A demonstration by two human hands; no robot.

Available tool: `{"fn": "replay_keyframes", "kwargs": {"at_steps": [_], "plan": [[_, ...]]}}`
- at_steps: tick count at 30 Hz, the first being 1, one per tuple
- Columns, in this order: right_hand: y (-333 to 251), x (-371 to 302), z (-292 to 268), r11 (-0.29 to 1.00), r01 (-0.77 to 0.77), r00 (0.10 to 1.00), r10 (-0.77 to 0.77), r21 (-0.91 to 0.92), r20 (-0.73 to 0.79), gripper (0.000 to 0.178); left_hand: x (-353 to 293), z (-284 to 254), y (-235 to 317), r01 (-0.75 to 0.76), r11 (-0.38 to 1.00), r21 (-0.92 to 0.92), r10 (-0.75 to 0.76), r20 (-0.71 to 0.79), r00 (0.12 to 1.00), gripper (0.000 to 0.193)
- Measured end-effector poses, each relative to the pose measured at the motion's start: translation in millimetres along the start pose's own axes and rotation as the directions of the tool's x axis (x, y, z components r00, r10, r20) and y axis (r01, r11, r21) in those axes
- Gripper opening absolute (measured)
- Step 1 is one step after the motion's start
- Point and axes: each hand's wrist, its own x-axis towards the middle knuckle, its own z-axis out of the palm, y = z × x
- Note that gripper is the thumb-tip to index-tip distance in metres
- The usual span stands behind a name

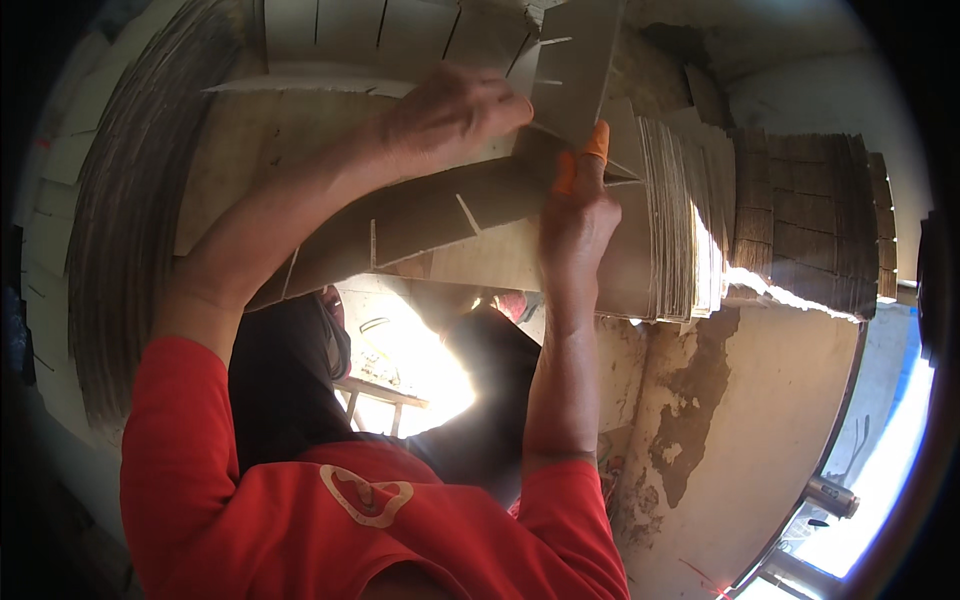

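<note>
Right hand (581,215) with orange finger covers (597,141) pinches a slotted, grey-brown cardboard strip (420,218) over the pale wooden tabletop (285,130); whether the curled left hand (450,115) grips, I cannot tell. Brown cardboard stacks (805,205) stand left and right; near right, beige wall (765,400) peels.

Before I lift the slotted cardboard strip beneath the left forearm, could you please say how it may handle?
The slotted cardboard strip is probably light, since its edge looks thin. It may crease or tear at the slots, which cut in from one long edge.
</note>
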Motion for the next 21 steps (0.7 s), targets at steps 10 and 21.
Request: {"fn": "replay_keyframes", "kwargs": {"at_steps": [10, 21], "plan": [[-10, -7, 3, 0.982, -0.19, 0.974, 0.187, 0.012, 0.126, 0.03, 6, -35, 3, 0.46, 0.853, -0.247, -0.399, 0.258, 0.88, 0.026], [-16, -5, 1, 0.994, -0.096, 0.995, 0.097, 0.049, -0.016, 0.037, 32, 32, -128, 0.343, 0.78, 0.523, -0.5, 0.192, 0.844, 0.055]]}}
